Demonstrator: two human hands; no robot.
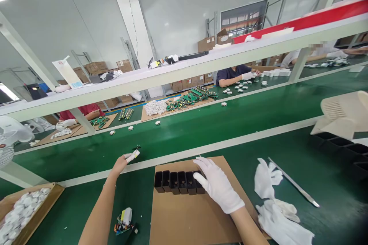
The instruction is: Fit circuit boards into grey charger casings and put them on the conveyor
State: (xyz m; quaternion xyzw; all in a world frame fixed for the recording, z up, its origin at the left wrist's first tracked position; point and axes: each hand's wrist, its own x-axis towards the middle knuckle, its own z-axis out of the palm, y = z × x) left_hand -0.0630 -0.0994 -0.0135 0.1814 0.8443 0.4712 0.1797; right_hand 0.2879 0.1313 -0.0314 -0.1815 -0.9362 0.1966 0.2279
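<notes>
My bare left hand [122, 162] is stretched out to the edge of the green conveyor belt [230, 122], its fingers closed on a small white part [133, 155]. My right hand [217, 183], in a white glove, rests on the right end of a row of black open-topped housings [178, 182]. The row stands on a brown cardboard sheet [186, 218] in front of me. A small circuit board with a white piece [124, 222] lies on the green mat beside my left forearm.
A cardboard box of white parts [20, 214] sits at lower left. Spare white gloves [276, 206] and a metal strip [293, 185] lie to the right. Across the belt, other people handle white parts and green boards [189, 98]. A white shelf beam [184, 69] crosses overhead.
</notes>
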